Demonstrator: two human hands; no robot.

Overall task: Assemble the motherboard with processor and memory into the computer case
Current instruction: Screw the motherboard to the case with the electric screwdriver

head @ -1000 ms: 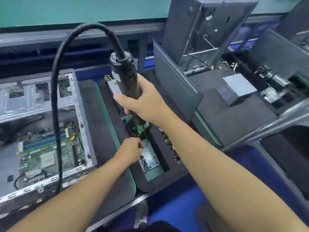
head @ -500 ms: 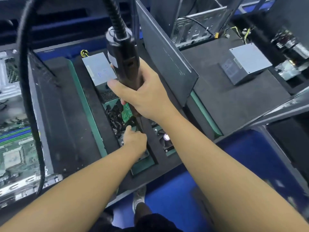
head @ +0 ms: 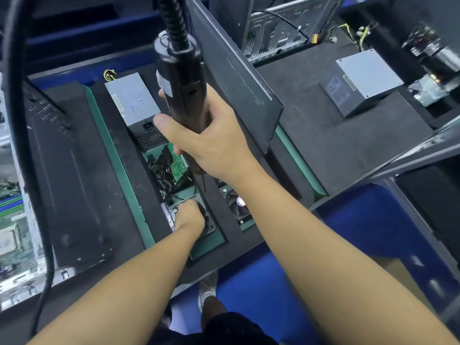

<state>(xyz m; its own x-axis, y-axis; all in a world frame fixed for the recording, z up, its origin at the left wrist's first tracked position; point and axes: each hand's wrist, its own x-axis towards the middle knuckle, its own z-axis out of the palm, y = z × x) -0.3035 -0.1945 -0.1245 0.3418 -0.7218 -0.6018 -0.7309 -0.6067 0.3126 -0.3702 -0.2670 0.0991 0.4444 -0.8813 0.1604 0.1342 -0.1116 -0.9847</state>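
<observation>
Left hand [head: 189, 216] entered tray [head: 212, 221], right hand [head: 211, 143] gripping screwdriver [head: 180, 78].

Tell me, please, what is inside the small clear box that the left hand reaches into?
The left hand dips its fingers into the clear box; some small dark pieces, perhaps screws, show beside them. The hand covers the rest, including whether it pinches anything.

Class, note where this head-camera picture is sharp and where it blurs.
Head view: the right hand gripping the black electric screwdriver is fairly sharp; the blue floor at lower right smears with motion blur; the grey metal computer case at the left edge is soft; wide-angle distortion slants the outer edges.
</observation>
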